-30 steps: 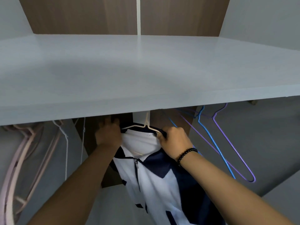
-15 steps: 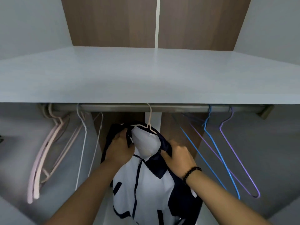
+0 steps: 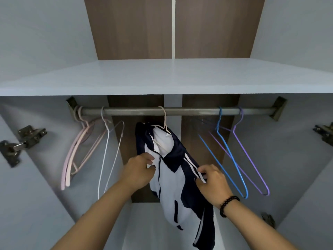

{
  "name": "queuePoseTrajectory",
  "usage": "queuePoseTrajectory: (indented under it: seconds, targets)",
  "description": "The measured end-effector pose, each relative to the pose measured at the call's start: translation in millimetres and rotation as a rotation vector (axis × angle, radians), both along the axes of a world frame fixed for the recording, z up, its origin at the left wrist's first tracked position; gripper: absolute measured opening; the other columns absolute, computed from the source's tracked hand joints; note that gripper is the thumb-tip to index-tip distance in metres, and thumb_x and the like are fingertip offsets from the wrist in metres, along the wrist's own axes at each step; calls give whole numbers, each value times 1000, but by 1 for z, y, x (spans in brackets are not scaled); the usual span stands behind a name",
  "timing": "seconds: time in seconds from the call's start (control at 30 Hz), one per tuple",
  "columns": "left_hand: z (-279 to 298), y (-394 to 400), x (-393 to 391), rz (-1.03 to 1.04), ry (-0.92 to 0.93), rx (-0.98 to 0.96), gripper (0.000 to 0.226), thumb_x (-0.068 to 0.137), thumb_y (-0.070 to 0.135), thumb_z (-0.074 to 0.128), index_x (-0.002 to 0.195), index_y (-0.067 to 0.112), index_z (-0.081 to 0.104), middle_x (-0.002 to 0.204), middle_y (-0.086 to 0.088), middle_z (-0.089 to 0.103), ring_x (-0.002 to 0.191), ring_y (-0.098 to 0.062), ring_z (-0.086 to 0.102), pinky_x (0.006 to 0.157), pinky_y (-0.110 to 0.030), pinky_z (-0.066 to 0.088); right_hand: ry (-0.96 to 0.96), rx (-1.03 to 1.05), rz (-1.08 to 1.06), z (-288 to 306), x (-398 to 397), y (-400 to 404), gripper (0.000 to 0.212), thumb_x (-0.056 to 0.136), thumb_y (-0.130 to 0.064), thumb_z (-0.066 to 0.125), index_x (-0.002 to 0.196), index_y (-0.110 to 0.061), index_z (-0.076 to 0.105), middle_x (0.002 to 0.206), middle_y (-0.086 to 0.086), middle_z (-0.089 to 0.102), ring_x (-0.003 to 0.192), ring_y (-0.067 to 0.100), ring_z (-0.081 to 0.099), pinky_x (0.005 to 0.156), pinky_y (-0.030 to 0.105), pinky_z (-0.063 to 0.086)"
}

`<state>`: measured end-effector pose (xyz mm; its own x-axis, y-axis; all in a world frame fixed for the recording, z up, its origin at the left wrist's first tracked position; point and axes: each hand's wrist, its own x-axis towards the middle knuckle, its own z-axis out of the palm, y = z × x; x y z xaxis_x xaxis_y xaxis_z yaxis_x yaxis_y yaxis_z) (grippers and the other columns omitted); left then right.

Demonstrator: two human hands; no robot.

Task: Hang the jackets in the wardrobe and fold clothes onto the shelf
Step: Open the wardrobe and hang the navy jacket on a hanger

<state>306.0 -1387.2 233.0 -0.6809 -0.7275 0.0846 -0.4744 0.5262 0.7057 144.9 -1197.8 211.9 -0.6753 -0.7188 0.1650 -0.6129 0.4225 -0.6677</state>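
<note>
Navy-and-white jacket (image 3: 169, 170) hung from the rail (image 3: 180, 111) at twelve o'clock, soft and slippery-looking. Left hand (image 3: 139, 170) pinched its front edge; right hand (image 3: 210, 183) clamped the striped sleeve. Shoulders seemed the safest hold.

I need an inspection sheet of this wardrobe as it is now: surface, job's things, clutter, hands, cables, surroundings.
Surface: pale grey shelf board above the rail, nothing on it.
Job's things: navy and white zip jacket hangs on a cream wire hanger, hooked on the grey metal rail.
Clutter: pink hangers and white wire hanger at the left; blue hanger and purple hanger at the right, all bare.
Hands: left hand pinches the jacket front near the zip; right hand grips the striped sleeve side, bead bracelet on its wrist.
Cables: nothing seen.
Surroundings: brown wood back panel; metal door hinges on both sides.
</note>
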Motion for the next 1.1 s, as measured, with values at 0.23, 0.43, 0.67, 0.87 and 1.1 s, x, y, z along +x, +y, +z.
queuePoseTrajectory:
  seconds: [0.23,0.43,0.67,0.87,1.1]
  targets:
    - [-14,44,26,-155,-30,-7,28,90,15,58,116,23,62,102,14,61,101,-5,59,87,-17,49,-104,-116,-130,-7,54,59,32,82,-1,62,82,-32,56,96,-6,57,84,0,57,79,10,43]
    - [-20,91,77,-253,-71,33,24,91,17,56,112,25,64,104,13,62,98,-2,59,76,-10,44,-140,-182,-279,-10,138,112,19,82,-6,64,91,-23,61,96,-13,59,80,-5,56,65,-1,37]
    - [-41,166,144,-393,-108,85,22,89,13,56,98,30,64,96,19,61,91,2,59,72,-7,45,-231,-151,-410,-26,236,191,15,89,-13,61,100,-24,61,100,-16,56,85,-3,56,61,5,41]
    - [-51,241,185,-506,-134,165,21,91,14,55,105,25,66,100,16,64,94,5,59,73,0,39,-276,-117,-501,-41,297,259,15,90,-13,61,99,-26,60,103,-15,57,86,-5,55,65,0,38]
    - [-54,342,195,-609,-112,203,21,91,15,57,105,25,68,101,16,67,90,13,58,72,2,40,-275,-132,-613,-47,326,352,16,91,-15,60,98,-30,59,100,-20,53,81,-3,55,62,4,41]
